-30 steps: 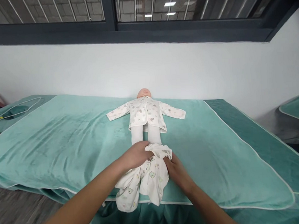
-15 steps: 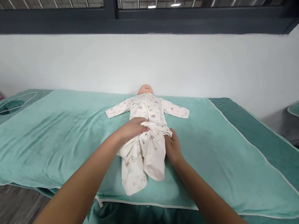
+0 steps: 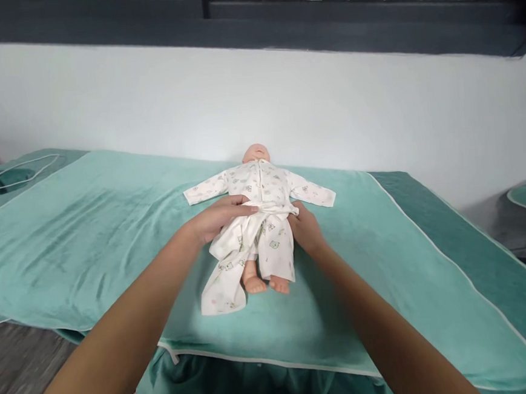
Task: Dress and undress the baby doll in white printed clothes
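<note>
A baby doll (image 3: 256,154) lies on its back with its head toward the wall, dressed in a white printed shirt (image 3: 262,182) with both sleeves spread. White printed baby trousers (image 3: 276,244) are bunched at its waist. My left hand (image 3: 223,215) grips their waistband on the left side, thumb on top. At the right side of the waist, my right hand (image 3: 305,225) has its fingers closed on the same waistband. One trouser leg covers a doll leg down to the foot; the other slants off to the left, flat, with a bare foot (image 3: 254,282) beside it.
A light green padded cover (image 3: 112,245) with white piping spreads over the bed. Behind it rises a white wall (image 3: 146,97) below a dark window frame (image 3: 277,26). A looped white cord (image 3: 37,172) lies at the far left.
Both hands have pulled the trousers' waistband up toward the doll's chest. The trouser legs have risen, and both doll feet now show below them.
</note>
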Available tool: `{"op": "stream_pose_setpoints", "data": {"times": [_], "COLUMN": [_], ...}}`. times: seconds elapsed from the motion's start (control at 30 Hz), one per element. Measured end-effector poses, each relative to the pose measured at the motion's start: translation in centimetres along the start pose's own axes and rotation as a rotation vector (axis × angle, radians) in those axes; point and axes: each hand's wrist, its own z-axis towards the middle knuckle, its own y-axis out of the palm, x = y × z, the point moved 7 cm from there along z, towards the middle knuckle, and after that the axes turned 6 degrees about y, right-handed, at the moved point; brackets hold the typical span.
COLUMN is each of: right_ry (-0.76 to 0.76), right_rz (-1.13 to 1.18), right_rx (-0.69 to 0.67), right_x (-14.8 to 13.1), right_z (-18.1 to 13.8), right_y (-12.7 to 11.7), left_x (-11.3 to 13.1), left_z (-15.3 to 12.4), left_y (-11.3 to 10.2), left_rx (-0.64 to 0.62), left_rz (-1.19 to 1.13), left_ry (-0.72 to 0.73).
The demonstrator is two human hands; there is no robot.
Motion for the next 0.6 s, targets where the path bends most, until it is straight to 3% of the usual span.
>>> {"op": "stream_pose_setpoints", "data": {"times": [0.13,0.23,0.4,0.5,0.6], "right_ry": [-0.239,-0.172,-0.036,0.008,0.181], "right_rz": [-0.055,-0.06,-0.061,0.018,0.267], "right_rx": [-0.222,-0.487,-0.428,-0.407,-0.486], "right_x": [-5.8,-9.2,-11.4,-11.0,-9.2], "right_z": [-1.7,-2.7,-1.0,-0.1,0.5], "right_y": [-0.5,0.9,1.5,0.9,1.1], "left_x": [-0.4,-0.3,1.3,1.6,1.4], "left_z": [-0.5,0.1,0.2,-0.3,-0.8], "left_y": [-0.4,0.2,1.1,1.1,0.9], "left_rx": [0.008,0.083,0.146,0.031,-0.056], "left_rz": [-0.113,-0.166,-0.101,0.107,0.207], "left_ry": [0.077,0.179,0.335,0.283,0.252]}}
